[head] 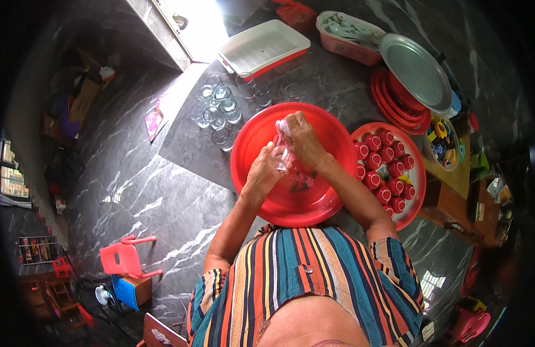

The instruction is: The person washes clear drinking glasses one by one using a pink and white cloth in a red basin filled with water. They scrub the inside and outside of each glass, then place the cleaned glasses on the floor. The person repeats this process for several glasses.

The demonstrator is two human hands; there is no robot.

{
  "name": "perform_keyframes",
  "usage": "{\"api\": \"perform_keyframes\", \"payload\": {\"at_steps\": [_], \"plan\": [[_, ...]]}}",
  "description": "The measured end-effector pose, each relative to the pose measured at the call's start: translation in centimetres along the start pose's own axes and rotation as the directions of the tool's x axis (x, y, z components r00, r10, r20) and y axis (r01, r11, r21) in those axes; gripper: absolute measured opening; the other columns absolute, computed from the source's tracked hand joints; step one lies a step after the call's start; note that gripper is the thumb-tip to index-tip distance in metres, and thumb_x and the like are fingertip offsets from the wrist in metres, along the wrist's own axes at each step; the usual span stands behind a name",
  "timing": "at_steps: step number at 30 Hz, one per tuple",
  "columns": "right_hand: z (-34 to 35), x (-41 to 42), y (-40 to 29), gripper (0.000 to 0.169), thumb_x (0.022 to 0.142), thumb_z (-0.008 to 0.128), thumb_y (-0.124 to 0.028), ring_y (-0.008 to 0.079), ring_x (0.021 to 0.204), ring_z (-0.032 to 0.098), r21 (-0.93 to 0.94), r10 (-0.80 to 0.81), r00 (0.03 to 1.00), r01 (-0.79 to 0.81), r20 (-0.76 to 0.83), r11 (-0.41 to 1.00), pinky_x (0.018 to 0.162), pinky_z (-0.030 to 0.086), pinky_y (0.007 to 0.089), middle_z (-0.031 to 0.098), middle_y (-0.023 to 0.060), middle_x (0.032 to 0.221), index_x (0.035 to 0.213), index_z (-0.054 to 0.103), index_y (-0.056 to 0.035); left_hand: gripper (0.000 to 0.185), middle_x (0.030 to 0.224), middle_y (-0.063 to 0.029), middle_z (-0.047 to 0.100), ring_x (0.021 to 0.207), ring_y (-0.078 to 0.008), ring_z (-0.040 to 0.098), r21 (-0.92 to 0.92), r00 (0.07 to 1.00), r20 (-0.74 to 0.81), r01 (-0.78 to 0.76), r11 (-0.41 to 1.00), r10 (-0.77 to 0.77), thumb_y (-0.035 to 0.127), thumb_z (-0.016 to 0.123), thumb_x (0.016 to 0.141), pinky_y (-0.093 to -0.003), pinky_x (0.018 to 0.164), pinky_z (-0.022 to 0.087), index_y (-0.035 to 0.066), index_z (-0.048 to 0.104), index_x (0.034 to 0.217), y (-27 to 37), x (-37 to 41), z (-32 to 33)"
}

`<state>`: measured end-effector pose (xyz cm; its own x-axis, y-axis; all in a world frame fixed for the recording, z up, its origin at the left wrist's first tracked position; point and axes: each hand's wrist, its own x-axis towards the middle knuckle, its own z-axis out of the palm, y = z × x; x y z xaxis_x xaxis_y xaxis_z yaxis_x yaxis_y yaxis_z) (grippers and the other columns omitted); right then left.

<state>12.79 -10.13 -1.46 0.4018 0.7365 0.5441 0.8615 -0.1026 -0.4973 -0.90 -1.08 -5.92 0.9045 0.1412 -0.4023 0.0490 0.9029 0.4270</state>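
Observation:
Over a red plastic basin (250, 191) with a flower print on its bottom, my left hand (265, 167) holds a clear drinking glass (279, 159) tilted. My right hand (302, 136) grips a pinkish-white cloth (284, 129) at the upper end of the glass. Part of the cloth is hidden by the fingers. Several clear glasses (217, 104) stand close together on the dark stone table, left of the basin. At the basin's right is a round tray (417, 191) bearing several red cups (373, 160), bottoms up.
Behind the basin lie a white draining tray (267, 45) and a pink container of spoons (350, 47). A metal tray (417, 71) leans on stacked red basins (380, 102). A tub of small items (443, 143) stands right. On the floor at left is a red plastic chair (120, 259).

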Motion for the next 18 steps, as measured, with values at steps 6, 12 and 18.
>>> {"api": "perform_keyframes", "payload": {"at_steps": [6,12,18], "plan": [[0.4,-3.0,2.9,0.022,0.086,0.056,-0.022,0.0373,0.091,0.058,-0.376,0.360,0.874,-0.230,0.325,0.898,0.076,0.049,0.0479,0.054,0.0180,0.103,0.103,0.054,-0.0075,0.039,0.085,-0.0104,0.064,0.072,-0.0219,0.063,0.221,0.959,-0.226,-0.120,0.968,0.170,0.042,0.061,0.087,-0.0329,0.065,0.050,0.007,0.053,0.104,0.4,0.6,-0.3],[-1.5,-3.2,1.7,0.034,0.084,0.061,-0.026,0.0377,0.105,0.053,-0.415,0.442,0.632,-0.203,0.636,0.887,0.083,0.046,0.0519,0.050,0.0173,0.115,0.114,0.056,-0.0110,0.037,0.087,-0.0067,0.065,0.072,-0.0177,0.063,0.314,0.902,-0.377,-0.091,0.945,0.212,0.039,0.066,0.084,-0.0303,0.063,0.049,0.010,0.052,0.103,0.2,-0.2,0.9],[-4.4,-1.5,-0.2,0.063,0.076,0.068,-0.017,0.0370,0.118,0.044,-0.076,0.221,0.891,-0.208,0.396,0.975,0.094,0.042,0.0473,0.047,0.0191,0.119,0.131,0.038,-0.0092,0.033,0.091,-0.0043,0.065,0.080,-0.0142,0.063,0.431,0.910,-0.196,-0.255,0.866,0.365,0.021,0.069,0.083,-0.0245,0.066,0.048,0.009,0.056,0.110,0.4,-0.9,2.2]]}}
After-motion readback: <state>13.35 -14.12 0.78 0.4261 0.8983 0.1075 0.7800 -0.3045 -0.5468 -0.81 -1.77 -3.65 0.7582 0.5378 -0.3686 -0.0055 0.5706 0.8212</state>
